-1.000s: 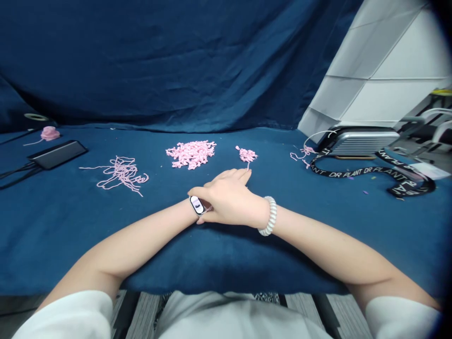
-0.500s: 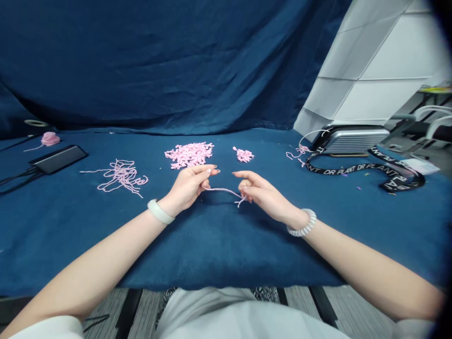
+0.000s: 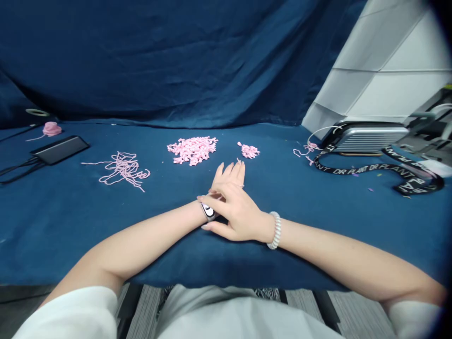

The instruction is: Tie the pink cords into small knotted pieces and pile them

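Observation:
My left hand (image 3: pixel 229 175) lies palm down with its fingers stretched out, just in front of a small cluster of pink knotted yarn pieces (image 3: pixel 249 151). A short bit of pink yarn (image 3: pixel 239 160) shows by its fingertips; the rest of that strand is hidden. Crossing over it is my right hand (image 3: pixel 240 214), fingers apart, its fingertips at the smart band (image 3: pixel 208 210) on my left wrist. The thumb rests lower, beside the band. A bigger heap of pink knotted pieces (image 3: pixel 193 149) sits behind, and loose pink yarn strands (image 3: pixel 124 169) lie to the left.
At the far left are a pink yarn ball (image 3: pixel 52 128) and a black device with cables (image 3: pixel 60 149). On the right stand a silver ribbed case (image 3: pixel 374 137), a black lettered lanyard (image 3: pixel 356 170) and a few yarn scraps (image 3: pixel 311 147). A blue cloth hangs behind.
The yarn strand stretched between my hands is mostly out of sight now. My left hand has turned palm down and moved right; my right hand has come left across the left wrist.

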A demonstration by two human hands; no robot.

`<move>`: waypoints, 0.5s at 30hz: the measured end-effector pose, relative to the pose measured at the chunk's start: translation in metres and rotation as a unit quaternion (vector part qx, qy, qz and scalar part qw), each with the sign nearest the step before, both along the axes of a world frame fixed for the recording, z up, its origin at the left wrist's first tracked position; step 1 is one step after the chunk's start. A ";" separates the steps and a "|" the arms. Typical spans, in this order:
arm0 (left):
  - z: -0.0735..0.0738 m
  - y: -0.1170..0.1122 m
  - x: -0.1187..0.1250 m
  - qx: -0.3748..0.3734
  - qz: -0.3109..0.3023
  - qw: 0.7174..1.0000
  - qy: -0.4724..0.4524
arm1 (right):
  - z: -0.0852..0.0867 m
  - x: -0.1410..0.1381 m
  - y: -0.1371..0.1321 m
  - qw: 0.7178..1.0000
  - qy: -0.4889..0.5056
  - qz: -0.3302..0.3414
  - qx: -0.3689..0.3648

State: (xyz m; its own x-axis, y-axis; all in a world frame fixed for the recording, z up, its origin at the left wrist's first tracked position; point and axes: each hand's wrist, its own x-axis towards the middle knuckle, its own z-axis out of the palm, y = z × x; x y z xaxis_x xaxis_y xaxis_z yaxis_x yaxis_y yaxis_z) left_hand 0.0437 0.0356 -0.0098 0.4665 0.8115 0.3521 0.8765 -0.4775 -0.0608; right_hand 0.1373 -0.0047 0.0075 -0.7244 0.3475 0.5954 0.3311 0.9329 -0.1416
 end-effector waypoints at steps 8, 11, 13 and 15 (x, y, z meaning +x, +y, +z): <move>0.001 0.003 0.008 -0.027 -0.009 0.999 0.014 | -0.019 -0.011 -0.010 0.999 -0.029 -0.002 0.043; 0.002 -0.006 0.004 -0.050 -0.017 0.999 0.009 | -0.016 -0.005 -0.008 0.997 0.033 0.001 0.067; 0.004 -0.012 0.001 -0.055 -0.026 0.998 0.006 | -0.015 0.001 -0.006 0.995 0.059 -0.009 0.078; 0.006 -0.015 0.000 -0.056 -0.029 0.998 0.012 | -0.014 0.004 -0.006 0.997 0.036 -0.016 0.067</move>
